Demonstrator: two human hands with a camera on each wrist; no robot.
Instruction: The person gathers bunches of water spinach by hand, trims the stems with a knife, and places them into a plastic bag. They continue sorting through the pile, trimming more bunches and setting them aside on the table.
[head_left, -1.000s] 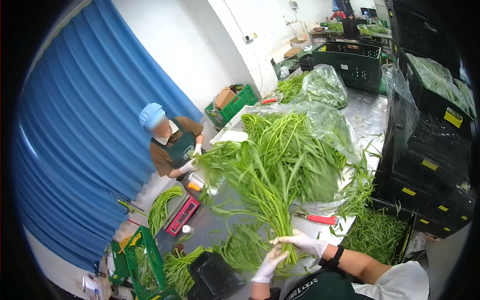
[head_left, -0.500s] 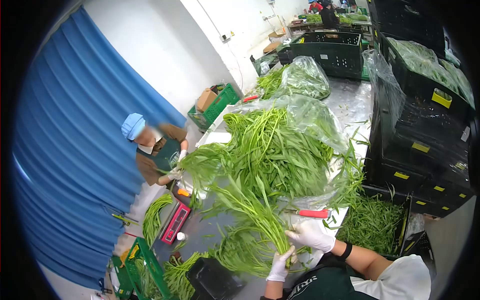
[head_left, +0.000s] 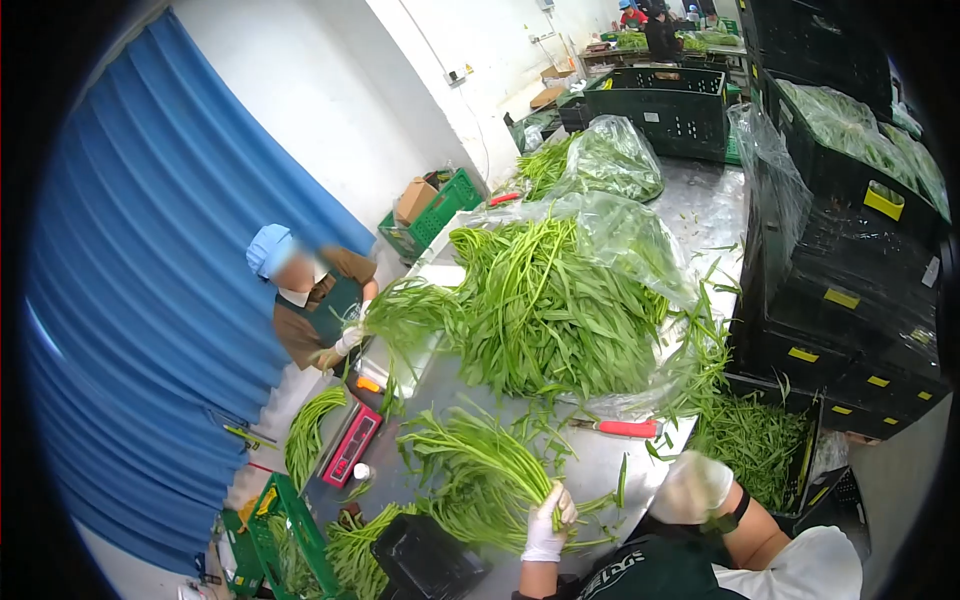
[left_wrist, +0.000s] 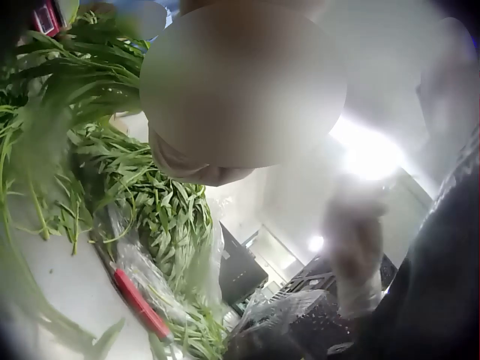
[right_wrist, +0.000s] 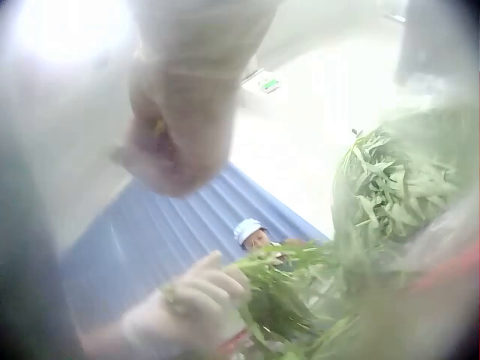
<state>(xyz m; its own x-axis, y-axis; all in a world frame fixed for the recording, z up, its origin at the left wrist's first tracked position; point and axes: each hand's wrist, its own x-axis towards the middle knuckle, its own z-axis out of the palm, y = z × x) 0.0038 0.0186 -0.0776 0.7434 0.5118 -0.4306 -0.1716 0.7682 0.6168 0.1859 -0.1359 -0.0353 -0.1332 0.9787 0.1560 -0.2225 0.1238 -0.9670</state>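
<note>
My gloved left hand (head_left: pixel 548 525) grips the stem ends of a bunch of water spinach (head_left: pixel 515 462) low over the near side of the metal table. Its leafy tops fan toward the scale. My gloved right hand (head_left: pixel 692 488) is off the bunch, at the table's right edge beside a black crate of loose leaves (head_left: pixel 745 455). Motion blurs it in the head view; in the right wrist view its fingers (right_wrist: pixel 176 161) look bent, and I cannot tell whether they hold anything. Ahead lies a large pile of water spinach (head_left: pixel 560 310), partly under clear plastic.
A red-handled knife (head_left: pixel 628 428) lies near the table's right edge. At the left are a red scale (head_left: pixel 352 442), a black bin (head_left: pixel 428 555) and green crates (head_left: pixel 290 525). Opposite, a person in a blue cap (head_left: pixel 270 250) handles greens. Black crates (head_left: pixel 840 290) stack up at the right.
My right hand has left the bunch and moved right, toward the crate of leaves. The bunch has come down and leans left in my left hand. The head view has shifted.
</note>
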